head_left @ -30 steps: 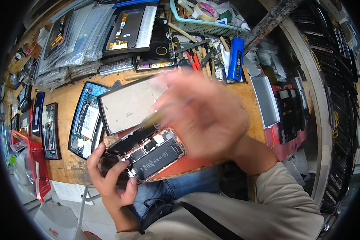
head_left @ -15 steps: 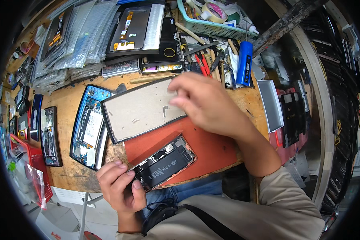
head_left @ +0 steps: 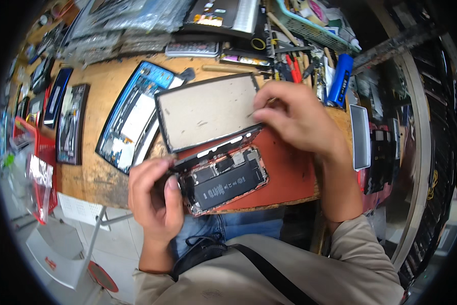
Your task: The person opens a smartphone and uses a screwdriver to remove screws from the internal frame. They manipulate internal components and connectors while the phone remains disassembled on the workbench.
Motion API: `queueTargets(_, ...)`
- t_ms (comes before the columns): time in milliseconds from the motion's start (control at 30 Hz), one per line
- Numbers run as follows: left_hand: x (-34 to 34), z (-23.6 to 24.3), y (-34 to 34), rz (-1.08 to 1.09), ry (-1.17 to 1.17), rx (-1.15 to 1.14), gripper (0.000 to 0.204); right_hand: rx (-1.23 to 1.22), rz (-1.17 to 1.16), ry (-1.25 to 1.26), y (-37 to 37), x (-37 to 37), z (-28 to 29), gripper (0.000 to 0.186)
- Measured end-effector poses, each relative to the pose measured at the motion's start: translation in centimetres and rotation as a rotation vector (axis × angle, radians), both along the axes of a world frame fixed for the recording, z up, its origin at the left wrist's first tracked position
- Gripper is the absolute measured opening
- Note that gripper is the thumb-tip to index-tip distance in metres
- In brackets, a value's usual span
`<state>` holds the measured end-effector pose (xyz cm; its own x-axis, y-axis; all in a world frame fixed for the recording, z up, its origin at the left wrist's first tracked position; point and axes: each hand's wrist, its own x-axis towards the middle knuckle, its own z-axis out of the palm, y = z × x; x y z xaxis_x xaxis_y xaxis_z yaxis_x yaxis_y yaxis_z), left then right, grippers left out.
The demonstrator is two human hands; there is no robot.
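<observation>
My left hand [head_left: 155, 195] grips the left end of an opened smartphone [head_left: 223, 185], thumb near its lower left corner. The phone's black battery and inner boards face up in a reddish frame. Along its far side a dark, narrow panel [head_left: 216, 149] stands tilted up, with my left fingertips at its left end. Beyond it lies a shallow black-rimmed tray [head_left: 208, 109] with a greyish pad and small dark bits on it. Over the tray's right edge, my right hand [head_left: 292, 114] has its thumb and fingers closed in a pinch; what they hold, if anything, I cannot make out.
A red mat [head_left: 287, 175] lies under the phone. To the left are a blue-framed opened device [head_left: 132, 114] and another opened phone [head_left: 72, 124]. Bubble-wrapped parts [head_left: 127, 25], hand tools [head_left: 294, 68], a blue cylinder [head_left: 340, 79] and a teal basket [head_left: 310, 28] fill the back.
The view has shifted, so the bench sits higher and further right. My right hand has come down to the tray's right edge. The dark panel now shows raised along the phone's far side.
</observation>
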<state>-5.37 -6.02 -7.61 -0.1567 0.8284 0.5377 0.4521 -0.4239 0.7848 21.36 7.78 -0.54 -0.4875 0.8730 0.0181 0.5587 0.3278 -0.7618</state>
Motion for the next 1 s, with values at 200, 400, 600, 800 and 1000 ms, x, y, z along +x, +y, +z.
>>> queueTargets(200,0.4,0.8,0.7,0.021,0.007,-0.100,0.024,0.315,-0.097,0.156,-1.7,2.3,3.7,0.014)
queueTargets(400,0.5,-0.3,0.0,-0.020,-0.184,-0.067,0.017,0.319,0.283,0.035,-3.7,0.0,3.5,0.018)
queueTargets(600,0.3,-0.4,-0.1,0.024,-0.297,-0.123,0.020,0.410,0.477,-0.219,-4.8,-0.6,2.3,0.014)
queueTargets(800,0.1,-0.7,-0.1,0.050,-0.265,-0.134,0.021,0.490,0.519,-0.295,-5.3,-2.1,0.8,0.008)
queueTargets(1000,0.2,-0.2,-0.2,0.040,-0.281,-0.168,0.022,0.516,0.502,-0.290,-5.4,-2.5,-0.1,0.011)
